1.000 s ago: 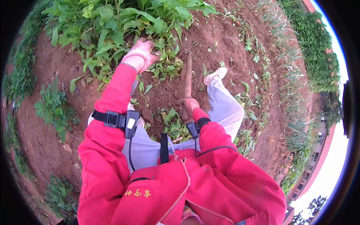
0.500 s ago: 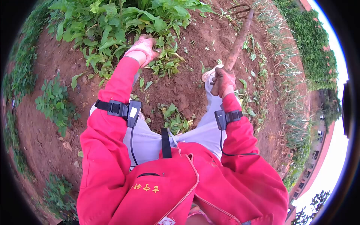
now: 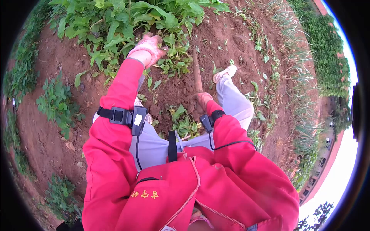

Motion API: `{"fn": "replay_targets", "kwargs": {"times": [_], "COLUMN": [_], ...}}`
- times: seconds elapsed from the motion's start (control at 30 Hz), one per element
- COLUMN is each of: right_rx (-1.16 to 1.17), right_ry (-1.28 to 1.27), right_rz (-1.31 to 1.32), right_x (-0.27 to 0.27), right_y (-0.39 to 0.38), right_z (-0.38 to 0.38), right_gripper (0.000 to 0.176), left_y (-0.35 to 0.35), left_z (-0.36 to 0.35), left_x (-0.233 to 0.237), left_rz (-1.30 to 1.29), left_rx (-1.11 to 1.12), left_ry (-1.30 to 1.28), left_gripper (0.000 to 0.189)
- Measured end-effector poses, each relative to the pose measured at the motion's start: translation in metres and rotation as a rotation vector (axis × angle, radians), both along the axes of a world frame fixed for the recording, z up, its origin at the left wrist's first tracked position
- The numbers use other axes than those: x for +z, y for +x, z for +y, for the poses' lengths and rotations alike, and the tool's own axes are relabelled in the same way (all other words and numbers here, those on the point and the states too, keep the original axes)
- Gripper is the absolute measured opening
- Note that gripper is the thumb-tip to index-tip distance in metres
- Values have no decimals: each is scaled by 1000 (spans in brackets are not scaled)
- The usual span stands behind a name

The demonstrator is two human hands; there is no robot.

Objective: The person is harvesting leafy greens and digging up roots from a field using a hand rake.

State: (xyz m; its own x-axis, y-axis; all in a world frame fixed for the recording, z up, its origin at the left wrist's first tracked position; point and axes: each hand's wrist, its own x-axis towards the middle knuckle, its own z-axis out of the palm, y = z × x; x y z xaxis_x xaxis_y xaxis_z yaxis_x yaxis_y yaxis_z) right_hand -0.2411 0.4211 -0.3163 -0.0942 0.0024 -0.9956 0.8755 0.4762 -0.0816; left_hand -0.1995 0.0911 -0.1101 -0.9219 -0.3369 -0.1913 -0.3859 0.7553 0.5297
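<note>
My left hand [image 3: 148,48], in a pinkish glove, is at the base of a clump of leafy green plants [image 3: 115,32], its fingers closed on stems and leaves that partly hide them. My right hand [image 3: 202,102], in a soiled glove, grips the lower end of a wooden handle [image 3: 197,73] in front of my body. The handle points away from me over the brown soil, its far end beside the leaves; no tines can be made out there. Loose green leaves [image 3: 183,119] lie on the soil between my legs.
My light shoe [image 3: 225,74] stands on the soil [image 3: 219,34] right of the handle. Rows of thin-leaved plants [image 3: 300,88] run along the right. Low bushy plants [image 3: 58,102] grow at the left, and a building [image 3: 320,161] is at the far right.
My right hand has moved left and toward my body with the handle, whose far end has swung down and left from the upper right. My left hand has barely moved.
</note>
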Motion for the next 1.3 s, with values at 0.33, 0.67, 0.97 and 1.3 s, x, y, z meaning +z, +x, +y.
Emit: {"fn": "replay_targets", "kwargs": {"times": [0.33,0.67,0.97,1.3], "right_rx": [-211,-446,-102,-253], "right_ry": [-237,-190,-205,-165], "right_rz": [281,1158,66,150], "right_x": [185,181,24,154], "right_y": [69,-96,36,76], "right_z": [37,-24,-22,-6], "right_gripper": [12,17,12,12], "left_y": [-8,6,0,-12], "left_z": [21,-3,-12,-16], "left_x": [9,4,13,-10], "left_rz": [-42,50,-19,-29], "left_rx": [-88,28,21,19], "left_ry": [-22,-76,-2,17], "left_gripper": [56,50,57,56]}}
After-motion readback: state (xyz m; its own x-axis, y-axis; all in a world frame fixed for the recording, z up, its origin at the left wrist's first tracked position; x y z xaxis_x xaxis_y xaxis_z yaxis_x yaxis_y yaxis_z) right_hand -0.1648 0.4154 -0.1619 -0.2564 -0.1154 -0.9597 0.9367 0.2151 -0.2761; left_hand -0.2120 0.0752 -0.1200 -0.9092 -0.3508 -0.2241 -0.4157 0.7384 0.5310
